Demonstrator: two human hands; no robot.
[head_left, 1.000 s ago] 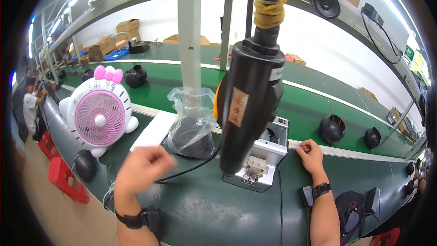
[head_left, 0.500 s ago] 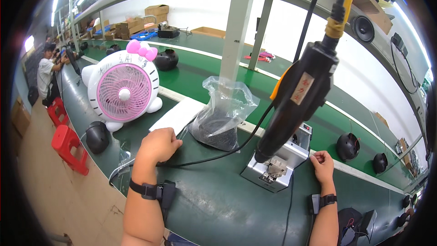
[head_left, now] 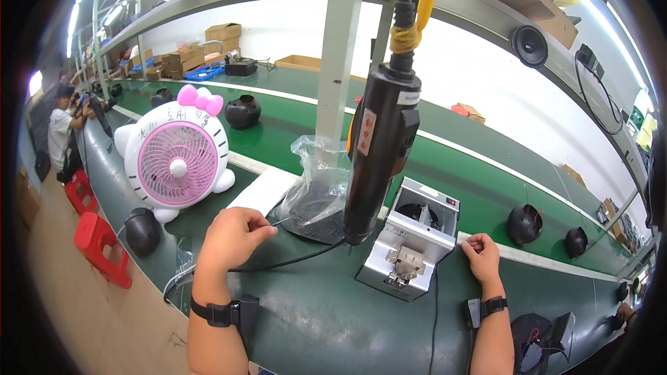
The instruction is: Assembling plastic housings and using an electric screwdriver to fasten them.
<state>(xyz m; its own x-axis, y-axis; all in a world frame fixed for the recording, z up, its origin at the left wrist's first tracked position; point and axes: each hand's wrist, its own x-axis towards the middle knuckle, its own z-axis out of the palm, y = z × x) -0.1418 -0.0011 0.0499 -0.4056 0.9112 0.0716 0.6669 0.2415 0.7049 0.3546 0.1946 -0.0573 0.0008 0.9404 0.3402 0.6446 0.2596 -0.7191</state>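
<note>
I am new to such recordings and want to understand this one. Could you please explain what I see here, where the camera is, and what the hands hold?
The camera sits on a person's head and looks down at a green workbench. The left hand is closed, touching a thin black cable. The right hand rests beside a small grey metal box machine; whether it holds anything is unclear. A black electric screwdriver hangs from above. Also there: a clear plastic bag of dark parts and a pink-and-white cat-shaped fan.
</note>
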